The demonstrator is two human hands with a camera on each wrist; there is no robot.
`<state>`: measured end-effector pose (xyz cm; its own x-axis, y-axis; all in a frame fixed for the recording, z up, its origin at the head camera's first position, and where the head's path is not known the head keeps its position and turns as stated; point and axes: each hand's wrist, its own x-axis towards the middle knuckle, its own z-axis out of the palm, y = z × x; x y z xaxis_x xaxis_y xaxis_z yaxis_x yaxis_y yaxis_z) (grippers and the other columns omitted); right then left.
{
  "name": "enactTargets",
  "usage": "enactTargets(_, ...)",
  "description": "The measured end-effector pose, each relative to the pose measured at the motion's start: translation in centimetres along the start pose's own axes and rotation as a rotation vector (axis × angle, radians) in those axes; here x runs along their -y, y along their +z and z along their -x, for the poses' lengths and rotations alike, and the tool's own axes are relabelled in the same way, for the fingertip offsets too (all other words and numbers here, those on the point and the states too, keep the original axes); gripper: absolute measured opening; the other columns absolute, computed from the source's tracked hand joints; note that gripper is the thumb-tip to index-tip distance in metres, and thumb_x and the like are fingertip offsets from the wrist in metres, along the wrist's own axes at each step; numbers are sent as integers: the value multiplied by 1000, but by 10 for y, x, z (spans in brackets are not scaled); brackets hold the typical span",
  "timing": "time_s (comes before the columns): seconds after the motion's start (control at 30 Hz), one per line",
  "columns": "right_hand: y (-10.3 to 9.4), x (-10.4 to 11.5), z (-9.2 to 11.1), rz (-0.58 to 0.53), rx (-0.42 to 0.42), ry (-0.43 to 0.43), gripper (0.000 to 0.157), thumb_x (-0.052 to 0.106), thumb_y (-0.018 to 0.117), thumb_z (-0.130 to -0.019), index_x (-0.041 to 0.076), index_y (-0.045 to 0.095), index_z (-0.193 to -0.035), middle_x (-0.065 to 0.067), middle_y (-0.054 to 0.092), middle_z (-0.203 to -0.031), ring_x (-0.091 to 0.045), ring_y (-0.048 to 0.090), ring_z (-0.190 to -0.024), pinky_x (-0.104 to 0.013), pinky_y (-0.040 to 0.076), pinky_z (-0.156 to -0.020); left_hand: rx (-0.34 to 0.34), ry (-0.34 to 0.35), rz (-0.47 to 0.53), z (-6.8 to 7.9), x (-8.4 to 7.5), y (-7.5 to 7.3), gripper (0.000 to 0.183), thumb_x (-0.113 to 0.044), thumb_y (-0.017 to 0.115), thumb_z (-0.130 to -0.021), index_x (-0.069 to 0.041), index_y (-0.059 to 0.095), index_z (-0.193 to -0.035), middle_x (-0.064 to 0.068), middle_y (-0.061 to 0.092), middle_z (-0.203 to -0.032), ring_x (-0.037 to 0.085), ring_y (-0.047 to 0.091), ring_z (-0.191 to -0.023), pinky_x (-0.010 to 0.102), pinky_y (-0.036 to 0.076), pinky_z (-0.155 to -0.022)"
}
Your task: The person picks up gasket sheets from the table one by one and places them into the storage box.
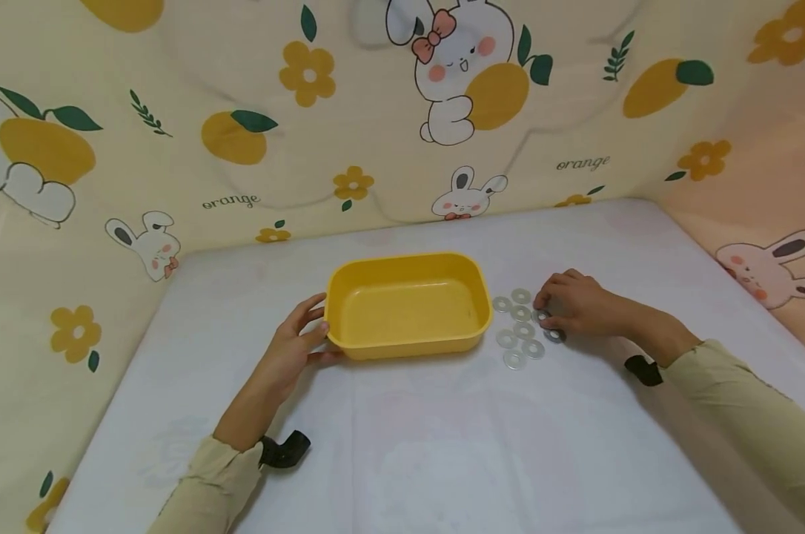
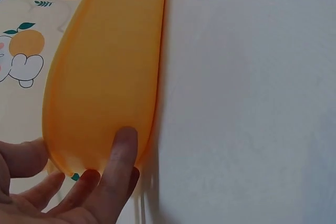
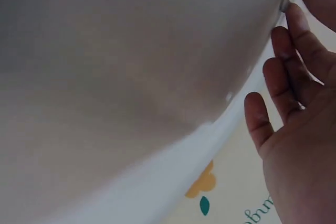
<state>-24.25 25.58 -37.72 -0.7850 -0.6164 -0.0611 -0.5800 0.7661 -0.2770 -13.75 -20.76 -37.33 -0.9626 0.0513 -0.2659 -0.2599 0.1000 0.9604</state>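
A yellow plastic basin (image 1: 409,347) stands upright on the white table, with nothing visible inside. My left hand (image 1: 294,345) grips its left end, thumb and fingers around the rim; the left wrist view shows this grip from close up. Right of the basin lie several flat metal washers (image 1: 506,339) in a loose cluster. Over the cluster's right side is my right hand (image 1: 579,305), its thumb and index finger pinching a washer (image 1: 541,316). Another washer (image 1: 554,336) lies just below the thumb. In the right wrist view, only a sliver of metal shows between the fingertips.
A white cloth covers the table (image 1: 416,445). Behind it hangs a cream curtain (image 1: 376,133) printed with rabbits and oranges, and a pinkish one (image 1: 763,200) closes the right side. Dark camera mounts (image 1: 285,449) sit at both wrists.
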Motion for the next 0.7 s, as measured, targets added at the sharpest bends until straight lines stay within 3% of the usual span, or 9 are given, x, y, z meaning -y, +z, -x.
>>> enactTargets(0.27,1,3,-2,-86,20,70,26,27,73,-91,14,57,-106,3,62,-99,-21,51,-100,-43,35,-87,-8,5,-9,-1,0,3,55,-12,45,-105,-25,29,-156,11,32,-155,21,62,-105,36,60,-89)
enactTargets(0.53,5,-3,-3,-109,0,23,26,27,65,-97,19,62,-122,2,63,-108,-16,54,-95,-39,46,-89,-32,-7,-33,-1,0,1,55,-13,47,-105,-26,30,-156,11,35,-155,22,60,-109,37,60,-89)
enactTargets(0.7,5,-4,1,-137,8,28,30,13,61,-95,22,65,-124,2,64,-111,-15,54,-98,-40,47,-89,-35,-10,-52,-2,-1,2,55,-14,48,-105,-26,30,-156,12,35,-156,22,60,-111,38,59,-92)
